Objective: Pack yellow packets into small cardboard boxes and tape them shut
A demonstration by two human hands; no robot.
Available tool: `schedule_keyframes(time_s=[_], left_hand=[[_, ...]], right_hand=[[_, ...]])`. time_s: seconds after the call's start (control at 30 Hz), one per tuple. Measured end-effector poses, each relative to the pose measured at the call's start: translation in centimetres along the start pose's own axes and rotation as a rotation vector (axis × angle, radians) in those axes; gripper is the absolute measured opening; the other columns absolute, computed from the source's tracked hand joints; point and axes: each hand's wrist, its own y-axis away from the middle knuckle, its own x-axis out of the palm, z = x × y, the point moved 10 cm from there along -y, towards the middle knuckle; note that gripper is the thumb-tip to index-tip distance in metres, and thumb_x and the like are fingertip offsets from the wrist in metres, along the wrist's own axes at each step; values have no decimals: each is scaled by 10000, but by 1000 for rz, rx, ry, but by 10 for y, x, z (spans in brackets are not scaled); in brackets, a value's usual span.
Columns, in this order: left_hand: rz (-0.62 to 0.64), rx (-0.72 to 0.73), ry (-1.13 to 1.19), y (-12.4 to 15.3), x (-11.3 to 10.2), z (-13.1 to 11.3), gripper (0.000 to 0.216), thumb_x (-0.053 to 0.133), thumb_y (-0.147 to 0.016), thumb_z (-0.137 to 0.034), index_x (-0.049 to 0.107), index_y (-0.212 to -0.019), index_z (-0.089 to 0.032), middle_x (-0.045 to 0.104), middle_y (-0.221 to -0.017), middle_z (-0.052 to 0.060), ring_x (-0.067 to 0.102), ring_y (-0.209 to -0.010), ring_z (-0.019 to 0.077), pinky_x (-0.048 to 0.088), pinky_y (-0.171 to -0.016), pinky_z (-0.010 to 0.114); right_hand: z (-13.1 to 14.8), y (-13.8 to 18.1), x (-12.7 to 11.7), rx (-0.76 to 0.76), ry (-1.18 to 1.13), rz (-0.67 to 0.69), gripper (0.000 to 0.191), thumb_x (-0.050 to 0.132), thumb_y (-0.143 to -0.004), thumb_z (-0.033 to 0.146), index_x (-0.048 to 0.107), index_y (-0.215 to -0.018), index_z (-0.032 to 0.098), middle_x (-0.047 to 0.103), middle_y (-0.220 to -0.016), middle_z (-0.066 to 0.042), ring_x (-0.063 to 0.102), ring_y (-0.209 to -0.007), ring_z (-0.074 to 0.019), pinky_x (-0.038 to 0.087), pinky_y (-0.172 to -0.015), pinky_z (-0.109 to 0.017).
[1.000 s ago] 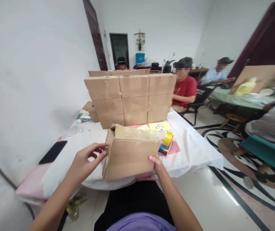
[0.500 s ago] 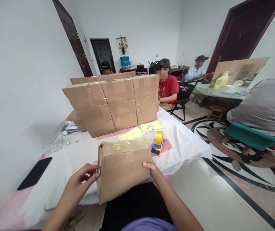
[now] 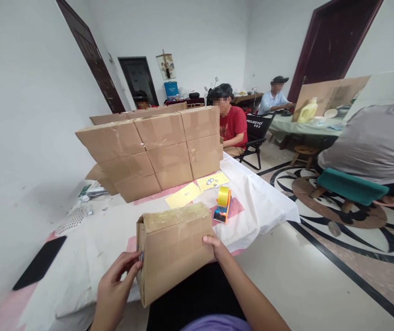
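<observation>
A taped cardboard box (image 3: 176, 253) stands tilted at the table's front edge, partly over my lap, with shiny tape across its top. My right hand (image 3: 214, 246) grips its right end, thumb on the near face and the other fingers hidden behind. At the box's left end my left hand (image 3: 122, 271) is closed in a pinch, its fingertips against the cardboard. A small greyish thing (image 3: 141, 257) shows at those fingertips, too small to name. Beyond the box lie a tape dispenser (image 3: 222, 205) with yellow tape and yellow sheets (image 3: 183, 195) bearing small pale pieces.
Stacked cardboard boxes (image 3: 155, 151) form a wall across the table. A black flat pad (image 3: 40, 263) and a white perforated piece (image 3: 71, 221) lie at the left. A person in red (image 3: 234, 124) sits beyond; others sit near a green-covered table (image 3: 282, 126).
The view has shifted slightly, and the box with both hands sits a little lower and to the left. My left fingertips stay at the box's left end; my right grip is unchanged.
</observation>
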Motion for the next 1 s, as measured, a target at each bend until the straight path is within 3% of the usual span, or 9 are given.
schedule_keyframes(time_s=[0.17, 0.47, 0.73, 1.0], left_hand=[[-33, -55, -10, 4, -3, 7, 357, 723, -767, -558, 775, -877, -222, 750, -947, 65, 693, -877, 227, 577, -749, 290], [-30, -123, 84, 9, -2, 24, 448, 758, -695, -648, 729, -773, -208, 704, -848, 57, 665, -829, 208, 553, -736, 261], [160, -157, 127, 2, 7, 16, 495, 781, -647, -679, 676, -697, -197, 603, -700, 27, 608, -719, 179, 539, -657, 228], [122, -89, 60, -2, -8, 11, 453, 800, -642, -640, 681, -720, -210, 692, -905, 79, 667, -882, 234, 586, -772, 277]], right_hand=[[-4, 1, -1, -22, -9, 20, 719, 852, -534, 411, 652, -1188, 190, 769, -1116, -126, 716, -1075, -361, 571, -927, -497], [-5, 2, -2, -60, 9, 40, 810, 874, -527, 424, 633, -1269, 203, 764, -1143, -126, 717, -1072, -366, 583, -904, -490], [-8, 1, -5, -83, 17, 55, 819, 892, -518, 436, 637, -1262, 208, 748, -1183, -130, 693, -1125, -365, 573, -928, -482], [-3, 4, 2, -114, 41, 89, 853, 898, -539, 467, 613, -1307, 229, 763, -1098, -105, 688, -1121, -355, 554, -949, -493]])
